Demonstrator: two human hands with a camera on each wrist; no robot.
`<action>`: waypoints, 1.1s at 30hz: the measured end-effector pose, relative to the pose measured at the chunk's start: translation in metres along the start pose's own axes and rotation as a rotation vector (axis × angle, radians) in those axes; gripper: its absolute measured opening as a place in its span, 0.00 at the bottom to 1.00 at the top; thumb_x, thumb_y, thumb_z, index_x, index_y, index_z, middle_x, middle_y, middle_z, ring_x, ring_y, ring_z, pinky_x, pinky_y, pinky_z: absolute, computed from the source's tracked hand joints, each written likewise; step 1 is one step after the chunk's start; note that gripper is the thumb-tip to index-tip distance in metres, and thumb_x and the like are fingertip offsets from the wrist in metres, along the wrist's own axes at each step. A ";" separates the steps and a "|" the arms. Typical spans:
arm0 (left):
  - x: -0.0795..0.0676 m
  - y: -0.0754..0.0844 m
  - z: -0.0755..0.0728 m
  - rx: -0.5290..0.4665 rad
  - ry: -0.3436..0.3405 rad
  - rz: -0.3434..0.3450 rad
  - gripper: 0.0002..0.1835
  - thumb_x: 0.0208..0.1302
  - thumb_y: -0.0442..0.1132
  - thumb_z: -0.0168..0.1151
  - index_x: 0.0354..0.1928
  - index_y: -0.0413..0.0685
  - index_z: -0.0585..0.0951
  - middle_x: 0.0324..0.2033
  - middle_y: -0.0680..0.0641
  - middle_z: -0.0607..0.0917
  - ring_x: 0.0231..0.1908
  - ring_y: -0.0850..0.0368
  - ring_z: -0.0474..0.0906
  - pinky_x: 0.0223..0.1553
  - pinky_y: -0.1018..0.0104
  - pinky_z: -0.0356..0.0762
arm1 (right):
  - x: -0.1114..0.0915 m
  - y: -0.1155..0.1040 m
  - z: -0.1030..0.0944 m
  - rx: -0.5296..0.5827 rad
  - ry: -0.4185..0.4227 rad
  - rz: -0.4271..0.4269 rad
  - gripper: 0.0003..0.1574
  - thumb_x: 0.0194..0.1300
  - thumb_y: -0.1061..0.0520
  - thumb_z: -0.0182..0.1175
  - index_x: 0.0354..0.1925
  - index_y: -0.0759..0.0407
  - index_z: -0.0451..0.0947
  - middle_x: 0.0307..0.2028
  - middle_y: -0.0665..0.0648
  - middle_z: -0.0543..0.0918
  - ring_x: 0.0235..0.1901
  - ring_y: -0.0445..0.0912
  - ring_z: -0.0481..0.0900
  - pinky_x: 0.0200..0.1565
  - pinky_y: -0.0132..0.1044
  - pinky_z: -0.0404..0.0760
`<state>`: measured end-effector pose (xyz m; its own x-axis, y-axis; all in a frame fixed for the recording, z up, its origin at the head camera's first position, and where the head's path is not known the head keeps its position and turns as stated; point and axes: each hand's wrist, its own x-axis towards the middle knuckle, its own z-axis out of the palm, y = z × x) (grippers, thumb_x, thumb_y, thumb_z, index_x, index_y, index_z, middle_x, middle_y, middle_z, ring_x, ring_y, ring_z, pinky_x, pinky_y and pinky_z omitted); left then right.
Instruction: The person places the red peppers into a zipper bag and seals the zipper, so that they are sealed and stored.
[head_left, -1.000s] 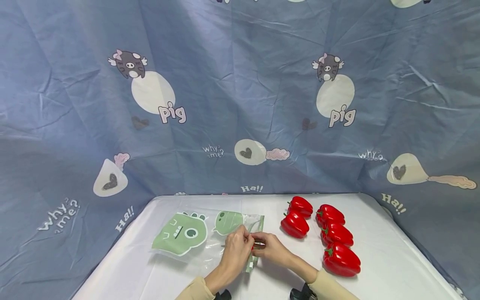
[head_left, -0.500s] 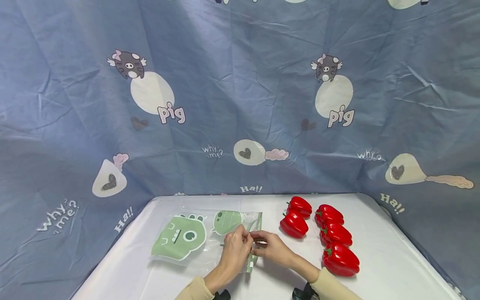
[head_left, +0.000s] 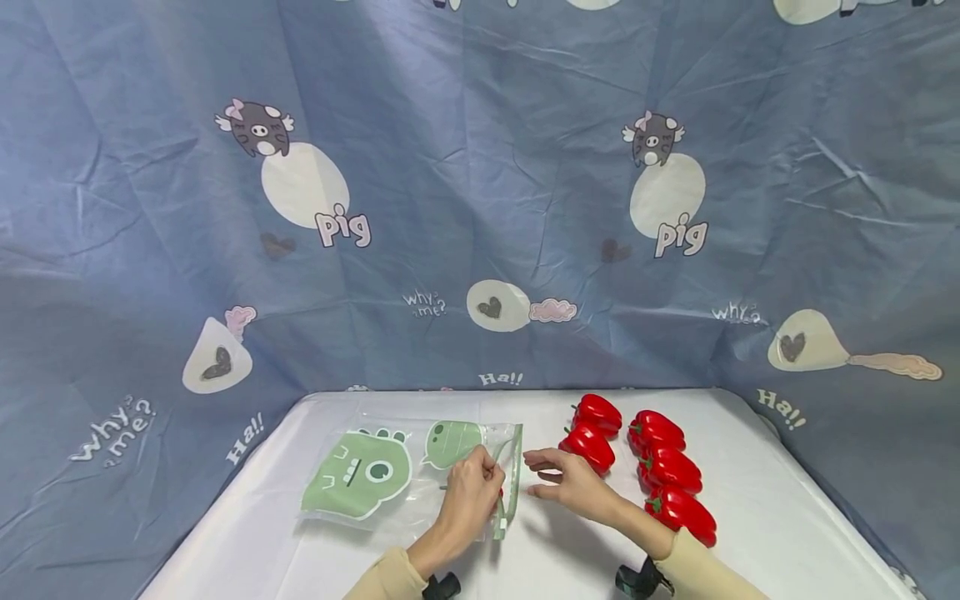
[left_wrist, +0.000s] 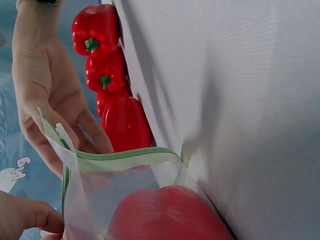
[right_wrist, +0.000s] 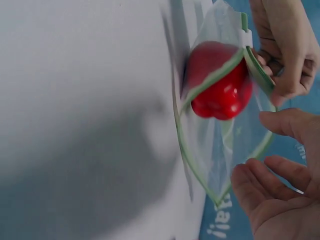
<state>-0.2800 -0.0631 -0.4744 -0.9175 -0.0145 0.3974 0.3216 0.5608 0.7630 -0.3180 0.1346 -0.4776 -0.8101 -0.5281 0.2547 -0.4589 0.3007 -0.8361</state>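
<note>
A clear zip bag (head_left: 375, 477) with green monster prints lies on the table, its green-edged mouth facing right. Inside, near that mouth, is a red bell pepper (right_wrist: 220, 82), plain in the right wrist view and seen through the film in the left wrist view. My left hand (head_left: 469, 493) pinches the upper edge of the mouth and holds it raised, so the mouth gapes. Just right of the opening hovers my right hand (head_left: 573, 485), fingers spread and holding nothing. A white slider (right_wrist: 245, 38) sits at one end of the green zip strip.
Several more red bell peppers (head_left: 670, 469) stand on the right of the white-covered table (head_left: 780, 517), in two rows beyond and beside my right forearm. A blue patterned cloth (head_left: 480, 208) hangs behind the table's far edge.
My right hand has drawn away from the bag's mouth to the right and its fingers have spread. My left hand stays on the bag's edge.
</note>
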 end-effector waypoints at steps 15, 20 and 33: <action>0.002 -0.002 0.001 -0.035 -0.027 -0.009 0.05 0.57 0.29 0.55 0.26 0.45 0.74 0.12 0.55 0.77 0.06 0.69 0.67 0.08 0.71 0.67 | -0.020 0.003 -0.080 0.008 -0.112 0.126 0.35 0.58 0.51 0.67 0.62 0.58 0.70 0.59 0.64 0.76 0.60 0.62 0.72 0.50 0.32 0.79; 0.002 -0.003 0.001 -0.040 -0.033 -0.006 0.05 0.57 0.29 0.55 0.26 0.44 0.74 0.12 0.54 0.78 0.06 0.69 0.67 0.08 0.71 0.67 | -0.028 0.007 -0.101 0.007 -0.062 0.156 0.35 0.59 0.52 0.66 0.62 0.61 0.70 0.58 0.67 0.75 0.61 0.63 0.71 0.47 0.31 0.80; 0.001 -0.003 0.003 -0.031 -0.022 0.005 0.05 0.56 0.29 0.56 0.26 0.44 0.74 0.12 0.56 0.77 0.05 0.70 0.66 0.07 0.72 0.66 | -0.030 0.013 -0.125 0.005 0.149 0.277 0.37 0.59 0.53 0.66 0.63 0.65 0.67 0.59 0.67 0.76 0.59 0.61 0.73 0.47 0.34 0.80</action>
<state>-0.2829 -0.0628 -0.4780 -0.9208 0.0065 0.3901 0.3327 0.5350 0.7766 -0.3454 0.2534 -0.4355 -0.9487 -0.3046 0.0849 -0.2118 0.4126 -0.8860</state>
